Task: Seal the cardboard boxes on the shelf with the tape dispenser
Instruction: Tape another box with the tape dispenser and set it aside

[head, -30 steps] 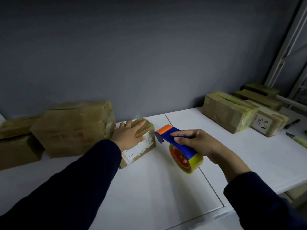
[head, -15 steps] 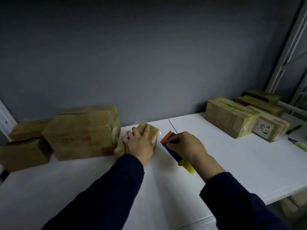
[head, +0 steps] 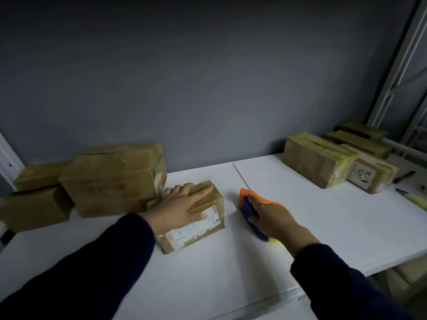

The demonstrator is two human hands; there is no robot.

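Right hand (head: 275, 221) grips tape dispenser (head: 247, 208) — long axis running away, orange nose farthest

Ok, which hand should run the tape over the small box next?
Right. The right hand grips the tape dispenser just beside the small box, while the left hand lies flat on the box top, holding it down.

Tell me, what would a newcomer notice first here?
First the orange and blue tape dispenser, gripped by the right hand at the middle of the white shelf. Just left of it, the left hand rests flat on a small labelled cardboard box. A big box stands by the wall at the left, a row of boxes at the right.
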